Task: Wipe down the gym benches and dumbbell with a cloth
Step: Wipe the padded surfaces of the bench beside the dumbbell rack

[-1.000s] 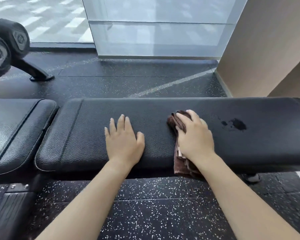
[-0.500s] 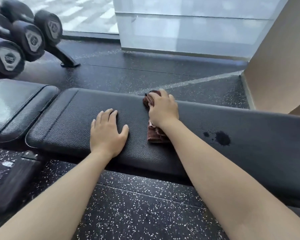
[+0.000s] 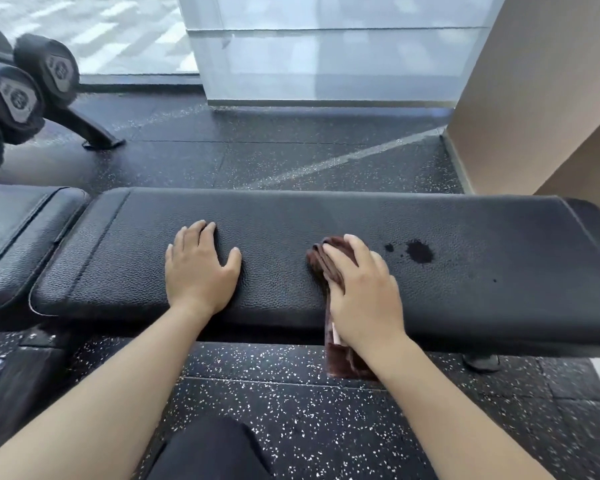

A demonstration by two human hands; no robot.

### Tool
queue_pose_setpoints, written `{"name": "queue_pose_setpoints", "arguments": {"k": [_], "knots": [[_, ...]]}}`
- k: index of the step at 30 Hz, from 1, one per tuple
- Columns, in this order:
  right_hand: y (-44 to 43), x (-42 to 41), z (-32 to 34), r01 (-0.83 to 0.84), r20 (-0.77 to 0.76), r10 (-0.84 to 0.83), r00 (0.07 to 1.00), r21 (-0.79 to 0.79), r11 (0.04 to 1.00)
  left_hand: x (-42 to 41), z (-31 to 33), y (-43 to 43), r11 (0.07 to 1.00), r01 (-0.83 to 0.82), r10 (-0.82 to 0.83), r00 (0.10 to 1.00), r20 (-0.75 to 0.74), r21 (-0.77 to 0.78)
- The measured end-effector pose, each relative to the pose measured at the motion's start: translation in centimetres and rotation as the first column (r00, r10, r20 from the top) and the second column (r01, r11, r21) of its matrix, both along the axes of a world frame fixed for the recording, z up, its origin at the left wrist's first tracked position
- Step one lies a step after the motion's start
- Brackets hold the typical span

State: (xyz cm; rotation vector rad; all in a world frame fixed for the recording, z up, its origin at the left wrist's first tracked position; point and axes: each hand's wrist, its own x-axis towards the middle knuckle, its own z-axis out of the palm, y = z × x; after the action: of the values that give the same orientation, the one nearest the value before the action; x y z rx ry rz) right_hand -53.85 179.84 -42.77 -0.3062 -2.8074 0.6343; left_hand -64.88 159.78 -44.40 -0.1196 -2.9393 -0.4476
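A long black padded bench [image 3: 465, 306] runs across the view. My left hand [image 3: 198, 268] rests flat on its top, fingers spread. To its right, my right hand [image 3: 364, 296] lies over a bunched brown cloth [image 3: 326, 265] and holds it against the pad; its thumb is hidden. The cloth's tail hangs over the bench's near edge. A dark wet spot [image 3: 419, 251] with small drops sits just right of that hand. Black dumbbells [image 3: 45, 67] rest on a rack at the far left.
A second black pad [image 3: 21, 237] adjoins the bench on the left. The rack's foot [image 3: 94, 133] stands on the speckled rubber floor [image 3: 291, 410]. A glass partition [image 3: 326, 64] is behind, a beige wall [image 3: 534, 98] at right. My knee [image 3: 212, 448] shows below.
My right hand has dragged the cloth from the bench's far edge back toward the near edge and closer to the wet spot. My left hand stays flat on the pad.
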Motion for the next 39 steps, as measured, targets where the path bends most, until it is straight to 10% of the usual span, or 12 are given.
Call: {"name": "queue_pose_setpoints", "arguments": {"k": [10,39], "knots": [[2.7,-9.3,1.2,0.148,0.114,-0.147,0.983,0.004,0.989,0.4,-0.1,-0.3,0.998,0.063,-0.063,0.998,0.012,0.008],[8.9,1.7,0.1,0.244,0.04,-0.242,0.969,-0.058,0.968,5.2,0.9,10.3,0.953,0.295,-0.3,0.95,0.088,0.071]]}}
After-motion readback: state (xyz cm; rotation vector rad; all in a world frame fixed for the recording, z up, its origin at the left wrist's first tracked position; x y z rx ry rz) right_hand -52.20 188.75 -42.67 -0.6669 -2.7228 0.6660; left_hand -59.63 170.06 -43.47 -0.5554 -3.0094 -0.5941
